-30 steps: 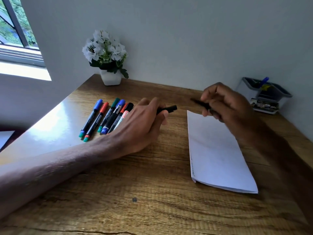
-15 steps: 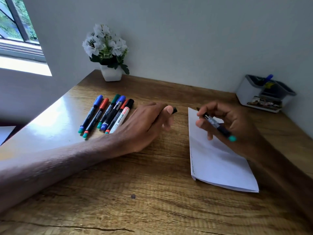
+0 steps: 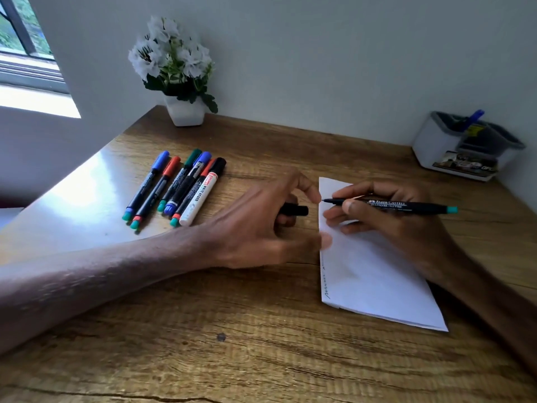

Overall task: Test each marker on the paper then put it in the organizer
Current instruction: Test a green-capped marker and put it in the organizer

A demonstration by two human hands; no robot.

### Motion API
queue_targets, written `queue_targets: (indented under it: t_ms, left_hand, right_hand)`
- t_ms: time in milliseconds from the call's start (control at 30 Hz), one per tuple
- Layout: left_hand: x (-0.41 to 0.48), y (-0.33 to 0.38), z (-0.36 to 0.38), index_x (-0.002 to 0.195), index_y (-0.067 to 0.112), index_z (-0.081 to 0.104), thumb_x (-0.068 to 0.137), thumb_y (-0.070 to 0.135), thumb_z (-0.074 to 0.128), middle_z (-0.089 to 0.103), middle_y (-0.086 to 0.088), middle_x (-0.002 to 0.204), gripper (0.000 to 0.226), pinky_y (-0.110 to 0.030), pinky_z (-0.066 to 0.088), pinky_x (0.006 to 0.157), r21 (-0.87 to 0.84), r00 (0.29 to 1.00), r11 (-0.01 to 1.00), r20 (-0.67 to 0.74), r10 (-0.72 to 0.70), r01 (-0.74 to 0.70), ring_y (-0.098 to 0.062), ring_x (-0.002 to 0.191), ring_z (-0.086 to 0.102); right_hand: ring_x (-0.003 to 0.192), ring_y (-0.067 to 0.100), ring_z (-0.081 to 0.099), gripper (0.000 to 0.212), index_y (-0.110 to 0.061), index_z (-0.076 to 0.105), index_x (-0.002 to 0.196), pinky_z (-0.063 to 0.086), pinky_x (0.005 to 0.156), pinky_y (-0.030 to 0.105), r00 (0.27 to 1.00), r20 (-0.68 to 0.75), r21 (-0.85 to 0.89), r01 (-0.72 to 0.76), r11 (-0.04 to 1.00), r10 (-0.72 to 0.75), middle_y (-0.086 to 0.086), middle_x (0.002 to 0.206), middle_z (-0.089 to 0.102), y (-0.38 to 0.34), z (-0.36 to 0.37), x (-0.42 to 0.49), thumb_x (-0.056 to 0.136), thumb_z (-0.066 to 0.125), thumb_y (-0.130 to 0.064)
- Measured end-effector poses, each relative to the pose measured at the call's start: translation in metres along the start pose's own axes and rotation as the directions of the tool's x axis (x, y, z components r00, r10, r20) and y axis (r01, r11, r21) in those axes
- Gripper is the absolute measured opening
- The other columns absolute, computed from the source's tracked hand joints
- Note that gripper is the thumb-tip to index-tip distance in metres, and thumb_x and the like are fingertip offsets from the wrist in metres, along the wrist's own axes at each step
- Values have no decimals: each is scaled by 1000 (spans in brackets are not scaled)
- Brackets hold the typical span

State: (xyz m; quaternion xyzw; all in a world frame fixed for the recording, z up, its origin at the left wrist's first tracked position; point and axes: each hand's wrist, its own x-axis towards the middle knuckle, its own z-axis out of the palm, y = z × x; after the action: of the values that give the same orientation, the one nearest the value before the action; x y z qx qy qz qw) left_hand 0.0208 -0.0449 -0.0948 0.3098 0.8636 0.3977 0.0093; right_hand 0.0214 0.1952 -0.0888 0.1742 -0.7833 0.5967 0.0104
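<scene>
Over wooden desk (image 3: pixel 232 344), right hand (image 3: pixel 389 228) pinches marker (image 3: pixel 406 205), left hand (image 3: pixel 255 225) grips cap (image 3: pixel 295 210).

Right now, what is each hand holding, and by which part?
Right hand: the marker, by its barrel near the tip. Left hand: the black cap, by one end.

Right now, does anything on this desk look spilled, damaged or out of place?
Nothing stands out. The spare markers lie in a neat row, the paper lies flat, and the organizer stands upright. The right hand holds the uncapped marker, the left hand its cap.
</scene>
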Motion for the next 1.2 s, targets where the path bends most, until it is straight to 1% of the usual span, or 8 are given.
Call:
queue_targets:
  t_ms: [100, 233, 333, 500, 600, 800, 1100, 1200]
  left_hand:
    - [0, 3, 2, 138, 43, 39, 73, 70, 76, 62, 6, 135, 80, -30, 60, 89, 117, 998, 993, 58, -26, 19, -1, 114, 62]
    - [-1, 9, 2, 143, 45, 42, 69, 77, 72, 67, 9, 126, 86, -19, 53, 81, 241, 995, 971, 93, -29, 6, -2, 100, 68]
    - [-2, 12, 1, 143, 43, 46, 69, 78, 72, 66, 11, 128, 86, -10, 44, 73, 225, 994, 974, 98, -46, 23, 0, 97, 67]
    - [0, 13, -1, 143, 41, 49, 71, 78, 71, 66, 14, 130, 84, -7, 39, 67, 234, 993, 972, 112, -45, 18, 3, 92, 62]
    - [0, 12, 0, 143, 39, 51, 72, 77, 71, 68, 14, 124, 83, -10, 44, 69, 241, 993, 970, 109, -38, 11, 1, 93, 64]
    - [0, 12, 1, 139, 42, 52, 70, 82, 68, 53, 26, 96, 82, -9, 35, 62, 271, 995, 962, 102, -11, -17, 16, 72, 50]
    - [2, 12, 0, 140, 42, 52, 69, 84, 65, 41, 34, 74, 84, -4, 31, 53, 305, 994, 951, 109, 11, -44, 15, 60, 50]
    - [2, 11, 0, 139, 41, 54, 69, 83, 67, 40, 34, 71, 83, 2, 35, 57, 278, 994, 959, 105, 22, -51, 25, 66, 51]
  right_hand:
    - [86, 31, 78, 16, 0, 73, 104, 65, 76, 38, 999, -17, 11, 36, 999, -35, 15, 91, 79, 3, 0, 0, 90, 66, 2]
    - [71, 32, 75, 11, 4, 72, 98, 64, 65, 36, 996, -27, 5, 86, 996, -86, 17, 80, 76, 4, -2, 0, 89, 65, 7]
    - [57, 30, 65, 3, 5, 70, 91, 57, 50, 35, 994, -42, 11, 103, 995, -102, 15, 69, 69, 6, -4, -1, 89, 67, 6]
    - [45, 24, 55, 6, 2, 69, 82, 50, 43, 30, 985, 46, 46, 167, 985, -169, 6, 60, 62, 3, -3, -2, 82, 65, -2]
    - [40, 25, 57, 5, 5, 70, 80, 48, 40, 26, 973, 129, -24, 194, 981, -189, 1, 65, 67, -1, 3, -5, 80, 65, 3]
    - [49, -3, 60, 8, 1, 69, 73, 43, 50, 8, 950, 219, -165, 263, 951, -225, -19, 60, 64, -1, 12, -3, 74, 65, 8]
    - [52, 13, 57, 11, -8, 71, 73, 43, 49, 19, 938, 218, -208, 315, 926, -270, -4, 62, 64, 1, 15, -2, 74, 66, -18]
    - [52, 21, 57, 13, -6, 72, 73, 43, 46, 26, 935, 223, -235, 325, 916, -275, 1, 62, 65, 1, 16, -2, 74, 67, -19]
